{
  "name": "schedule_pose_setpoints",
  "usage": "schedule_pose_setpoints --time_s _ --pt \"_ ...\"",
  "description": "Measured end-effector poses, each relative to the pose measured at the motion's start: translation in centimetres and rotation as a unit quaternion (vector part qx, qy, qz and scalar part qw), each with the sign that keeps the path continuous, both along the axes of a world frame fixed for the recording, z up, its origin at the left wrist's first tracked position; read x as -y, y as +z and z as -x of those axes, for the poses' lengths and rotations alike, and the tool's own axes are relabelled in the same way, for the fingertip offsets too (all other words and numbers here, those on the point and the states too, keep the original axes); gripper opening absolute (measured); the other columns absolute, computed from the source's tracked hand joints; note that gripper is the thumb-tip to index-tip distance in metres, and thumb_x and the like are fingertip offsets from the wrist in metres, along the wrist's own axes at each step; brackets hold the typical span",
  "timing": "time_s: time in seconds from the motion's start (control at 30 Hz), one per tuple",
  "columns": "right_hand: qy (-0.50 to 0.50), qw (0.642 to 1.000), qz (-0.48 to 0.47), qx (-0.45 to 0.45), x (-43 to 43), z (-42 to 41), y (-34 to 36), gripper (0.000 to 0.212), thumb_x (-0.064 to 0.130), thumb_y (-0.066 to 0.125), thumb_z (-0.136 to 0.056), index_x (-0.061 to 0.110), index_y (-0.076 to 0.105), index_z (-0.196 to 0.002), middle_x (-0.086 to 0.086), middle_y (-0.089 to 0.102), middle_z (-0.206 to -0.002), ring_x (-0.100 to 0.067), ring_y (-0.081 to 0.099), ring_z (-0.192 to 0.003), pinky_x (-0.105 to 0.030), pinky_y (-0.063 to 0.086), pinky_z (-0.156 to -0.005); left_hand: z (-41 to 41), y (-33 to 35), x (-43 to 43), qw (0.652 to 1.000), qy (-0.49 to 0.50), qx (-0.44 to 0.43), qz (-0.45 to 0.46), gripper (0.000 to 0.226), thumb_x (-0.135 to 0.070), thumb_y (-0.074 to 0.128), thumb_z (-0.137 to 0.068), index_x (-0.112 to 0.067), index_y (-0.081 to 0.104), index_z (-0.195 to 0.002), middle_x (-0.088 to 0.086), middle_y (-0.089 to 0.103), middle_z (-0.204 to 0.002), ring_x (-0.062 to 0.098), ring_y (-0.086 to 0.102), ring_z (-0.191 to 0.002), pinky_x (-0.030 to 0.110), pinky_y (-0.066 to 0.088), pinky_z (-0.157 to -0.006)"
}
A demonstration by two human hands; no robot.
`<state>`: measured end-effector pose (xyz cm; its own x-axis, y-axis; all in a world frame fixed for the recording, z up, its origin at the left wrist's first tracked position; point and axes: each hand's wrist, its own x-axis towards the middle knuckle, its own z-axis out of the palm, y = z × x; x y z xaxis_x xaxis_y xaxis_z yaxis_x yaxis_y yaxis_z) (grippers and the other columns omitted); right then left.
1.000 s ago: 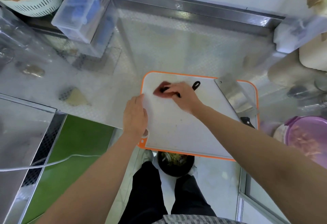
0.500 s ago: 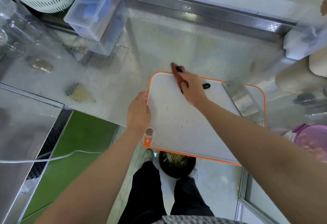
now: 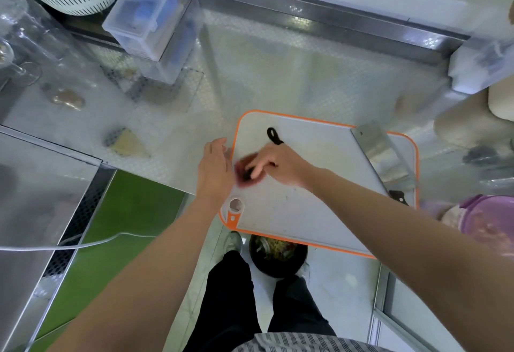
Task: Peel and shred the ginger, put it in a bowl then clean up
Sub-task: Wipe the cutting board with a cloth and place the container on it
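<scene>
Item: orange-rimmed white cutting board [image 3: 319,184], centre-right of the frame, on the metal desk [image 3: 278,79], its near edge overhanging the desk. Surface: almost bare, only a few dark specks; no ginger, whole or shredded, lies on it. Item: cleaver [image 3: 381,154], flat on the board's right side, untouched. Right hand [image 3: 281,165]: grip closed, fingers curled round a black-handled tool [image 3: 274,136] whose reddish head is blurred against the board's left part. Left hand [image 3: 215,165]: 1 hand, fingers fairly straight, holding nothing, resting against the board's left edge. Item: black bin [image 3: 278,262], on the floor below the board's near edge, holding yellowish shreds, possibly ginger scraps; cannot tell. Item: purple bowl [image 3: 489,223], right edge of the frame, contents unclear. Status, by judgement: peeling and shredding look finished; the cleanup stage is under way, with board, cleaver and tool not yet put away.
</scene>
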<state>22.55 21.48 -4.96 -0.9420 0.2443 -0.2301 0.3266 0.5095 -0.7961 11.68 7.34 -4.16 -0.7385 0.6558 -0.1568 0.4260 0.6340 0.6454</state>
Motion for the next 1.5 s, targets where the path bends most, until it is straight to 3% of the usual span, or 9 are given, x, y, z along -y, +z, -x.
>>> schedule_pose_setpoints --time_s 0.13,0.3,0.47,0.67,0.9,1.07,1.23,1.37,1.5 --pt "0.010 0.996 0.018 0.082 -1.9 -1.0 1.8 0.047 -0.008 0.042 -0.068 0.026 0.075 -0.064 0.005 0.074 -0.085 -0.007 0.066 -0.084 -0.034 0.050 -0.092 -0.1 0.0 0.0 0.999 -0.025 -0.006 0.031 0.040 0.001 0.039 -0.093 -0.007 0.047 -0.132 0.014 0.051 -0.124 0.031 0.054 -0.108 0.033 0.038 -0.090" --pt "-0.035 0.996 -0.016 -0.084 0.2 0.4 1.1 0.036 -0.021 0.047 -0.076 -0.003 0.076 -0.087 -0.015 0.071 -0.101 0.006 0.060 -0.095 0.004 0.028 -0.087 -0.8 -0.1 0.5 0.999 -0.031 -0.018 0.003 0.042 0.009 0.039 -0.089 -0.004 0.050 -0.128 0.017 0.053 -0.121 0.033 0.055 -0.103 0.033 0.038 -0.088" --pt "0.075 0.989 0.007 0.126 -0.9 -2.0 1.6 0.046 -0.012 0.040 -0.069 0.015 0.077 -0.069 0.007 0.073 -0.080 0.007 0.061 -0.072 -0.015 0.046 -0.070 -1.1 0.0 0.6 1.000 -0.021 -0.012 0.014 0.047 0.010 0.037 -0.088 -0.005 0.047 -0.132 0.015 0.051 -0.125 0.030 0.055 -0.104 0.030 0.038 -0.089" --pt "-0.064 0.994 -0.029 -0.087 1.3 2.4 0.9 0.032 -0.004 0.044 -0.080 -0.004 0.074 -0.093 -0.018 0.069 -0.108 -0.024 0.062 -0.109 -0.008 0.034 -0.098 -1.0 -0.4 1.9 0.999 -0.003 -0.038 0.031 0.039 0.008 0.041 -0.089 -0.001 0.050 -0.125 0.018 0.054 -0.115 0.034 0.054 -0.101 0.035 0.037 -0.084" --pt "0.060 0.994 -0.006 0.086 -0.6 -0.1 1.7 0.049 -0.013 0.037 -0.072 0.014 0.078 -0.074 -0.001 0.074 -0.090 -0.012 0.067 -0.084 -0.030 0.048 -0.093 -0.8 -1.1 2.2 0.995 -0.037 -0.022 0.089 0.041 0.004 0.038 -0.091 -0.008 0.056 -0.126 0.016 0.056 -0.111 0.033 0.055 -0.104 0.036 0.040 -0.090" --pt "-0.013 0.999 -0.031 -0.024 0.9 -0.2 1.2 0.044 -0.013 0.038 -0.076 0.002 0.076 -0.092 -0.011 0.072 -0.105 -0.018 0.063 -0.104 0.001 0.032 -0.089 -0.7 -1.2 2.1 0.993 -0.052 -0.038 0.094 0.045 0.007 0.038 -0.088 -0.009 0.056 -0.126 0.016 0.053 -0.112 0.034 0.056 -0.100 0.035 0.039 -0.086" --pt "0.016 0.997 -0.037 0.064 -1.7 -3.6 1.6 0.045 -0.013 0.041 -0.077 0.009 0.077 -0.092 -0.005 0.073 -0.103 -0.014 0.064 -0.100 -0.027 0.043 -0.098 -1.6 -0.8 2.0 0.992 -0.070 -0.034 0.101 0.048 0.004 0.041 -0.088 -0.015 0.054 -0.130 0.005 0.042 -0.114 0.015 0.055 -0.082 0.013 0.041 -0.072" --pt "-0.120 0.988 -0.096 -0.018 -3.3 -5.7 1.0 0.046 -0.004 0.038 -0.079 0.006 0.072 -0.108 -0.006 0.068 -0.116 -0.021 0.059 -0.111 -0.016 0.036 -0.094 -3.5 -1.0 1.9 0.971 -0.171 -0.118 0.114 0.048 -0.001 0.050 -0.084 -0.014 0.055 -0.131 0.013 0.044 -0.126 0.028 0.043 -0.112 0.040 0.046 -0.085" --pt "-0.086 0.991 -0.102 0.016 -0.5 -8.0 -0.2 0.041 -0.009 0.044 -0.083 0.006 0.071 -0.109 -0.010 0.066 -0.120 -0.028 0.057 -0.112 -0.017 0.031 -0.096 -4.6 -1.3 1.5 0.963 -0.181 -0.128 0.155 0.051 -0.005 0.050 -0.086 -0.018 0.051 -0.135 0.011 0.040 -0.136 0.029 0.039 -0.120 0.038 0.041 -0.094"
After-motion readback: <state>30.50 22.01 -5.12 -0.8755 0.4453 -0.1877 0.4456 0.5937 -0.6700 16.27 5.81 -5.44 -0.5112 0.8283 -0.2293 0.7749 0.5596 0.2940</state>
